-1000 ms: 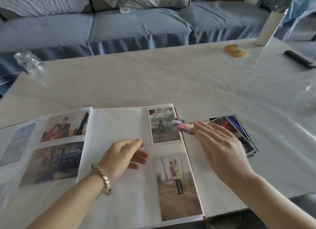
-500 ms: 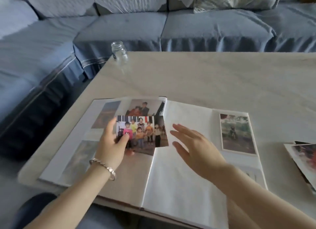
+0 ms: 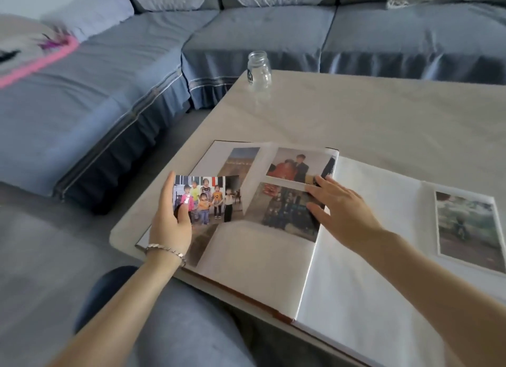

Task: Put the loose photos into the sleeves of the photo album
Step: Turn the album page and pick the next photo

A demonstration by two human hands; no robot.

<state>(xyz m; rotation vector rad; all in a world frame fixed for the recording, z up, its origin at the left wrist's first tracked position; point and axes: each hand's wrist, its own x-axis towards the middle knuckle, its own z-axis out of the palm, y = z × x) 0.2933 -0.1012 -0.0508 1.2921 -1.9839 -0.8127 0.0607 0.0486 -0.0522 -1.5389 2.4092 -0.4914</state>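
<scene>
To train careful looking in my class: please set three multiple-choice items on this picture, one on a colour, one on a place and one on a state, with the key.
1. What colour is the sofa?
A. red
B. blue
C. green

2. Where does the jar stand?
A. on the floor
B. on the table
C. on a shelf

3. What is the left grip doing?
A. holding a photo
B. lying flat and empty
C. lifting the jar

Key:
1 B: its cushions and cover are blue.
2 B: it stands upright at the table's far left corner.
3 A: thumb and fingers hold the photo by its left end, over the open album.
</scene>
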